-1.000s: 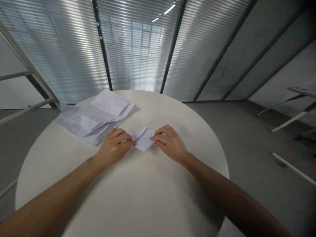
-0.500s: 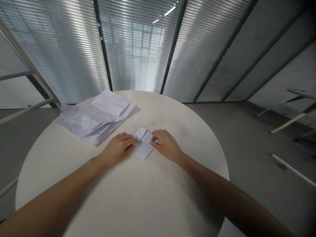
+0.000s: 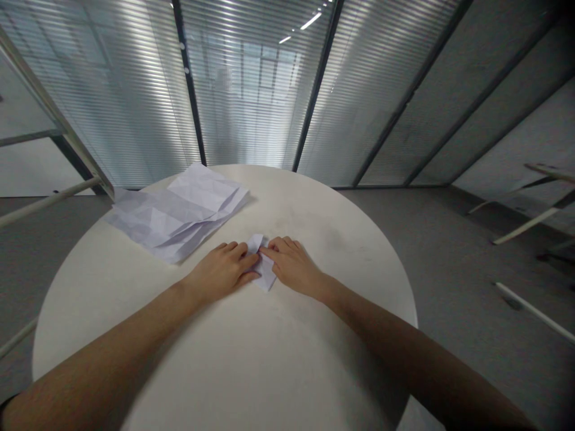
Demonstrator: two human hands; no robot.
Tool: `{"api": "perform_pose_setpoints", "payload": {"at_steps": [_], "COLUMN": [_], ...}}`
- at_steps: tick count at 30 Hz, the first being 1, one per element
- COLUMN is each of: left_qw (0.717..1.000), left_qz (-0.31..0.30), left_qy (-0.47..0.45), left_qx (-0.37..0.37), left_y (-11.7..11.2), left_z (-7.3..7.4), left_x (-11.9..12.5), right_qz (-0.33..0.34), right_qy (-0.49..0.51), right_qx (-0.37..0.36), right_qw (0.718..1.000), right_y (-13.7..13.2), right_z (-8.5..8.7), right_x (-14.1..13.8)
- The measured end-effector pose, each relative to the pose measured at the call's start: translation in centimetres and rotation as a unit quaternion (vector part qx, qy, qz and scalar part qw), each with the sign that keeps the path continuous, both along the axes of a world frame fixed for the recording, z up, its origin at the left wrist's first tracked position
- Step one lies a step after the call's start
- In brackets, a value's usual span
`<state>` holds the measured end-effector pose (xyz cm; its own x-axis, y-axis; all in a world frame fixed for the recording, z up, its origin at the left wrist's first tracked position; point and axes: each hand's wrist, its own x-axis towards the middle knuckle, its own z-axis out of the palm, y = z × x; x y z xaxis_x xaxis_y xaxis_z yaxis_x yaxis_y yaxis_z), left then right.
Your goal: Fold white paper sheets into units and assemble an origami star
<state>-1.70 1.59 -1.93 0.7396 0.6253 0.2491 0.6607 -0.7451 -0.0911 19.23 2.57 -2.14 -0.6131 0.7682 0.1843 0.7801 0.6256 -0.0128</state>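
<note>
A small piece of folded white paper lies on the round white table, partly covered by both hands. My left hand is closed on its left side, with thumb and forefinger resting on the paper. From the right, my right hand presses the fold down near the paper's middle, its forefinger pointing left and its other fingers curled. The two forefingers nearly meet there. A top corner of the paper sticks up between the hands.
Several larger creased white sheets are piled at the table's back left. The round white table stands before glass panels with blinds. Pale metal bars run at the left, and table legs show at the far right.
My right hand has moved left across the paper, folding its right flap inward. My left hand has shifted slightly right, further over the paper. The large sheets stay where they were.
</note>
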Motion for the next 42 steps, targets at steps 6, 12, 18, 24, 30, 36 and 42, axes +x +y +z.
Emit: {"api": "perform_pose_setpoints", "payload": {"at_steps": [6,12,18,24,30,36,42], "left_qw": [0.998,0.996,0.999,0.997,0.986,0.971,0.95], "left_qz": [0.038,0.073,0.017,0.017,0.069,0.109,0.153], "left_qy": [0.008,0.003,-0.034,-0.076,-0.138,-0.184,-0.234], "left_qx": [0.05,0.046,0.017,-0.028,-0.056,-0.108,-0.139], "left_y": [-0.1,-0.1,0.3,0.9,1.6,1.8,2.1], "left_z": [-0.2,-0.3,-0.5,-0.9,-1.8,-1.6,-1.6], "left_x": [0.0,0.0,0.0,-0.3,-0.8,-1.0,-1.3], "right_qz": [0.003,0.012,-0.024,-0.084,-0.094,-0.121,-0.105], "right_qy": [-0.034,-0.054,-0.015,0.096,0.174,0.221,0.25], "right_qx": [0.003,0.001,-0.008,-0.082,-0.141,-0.119,-0.132], "right_qw": [0.999,0.998,1.0,0.988,0.97,0.96,0.953], "right_y": [0.2,0.6,0.6,1.7,2.5,2.5,2.5], "right_z": [0.3,0.4,0.4,0.1,-0.5,-0.6,-0.7], "right_x": [-0.4,-0.5,0.4,2.5,2.6,1.8,1.4]}}
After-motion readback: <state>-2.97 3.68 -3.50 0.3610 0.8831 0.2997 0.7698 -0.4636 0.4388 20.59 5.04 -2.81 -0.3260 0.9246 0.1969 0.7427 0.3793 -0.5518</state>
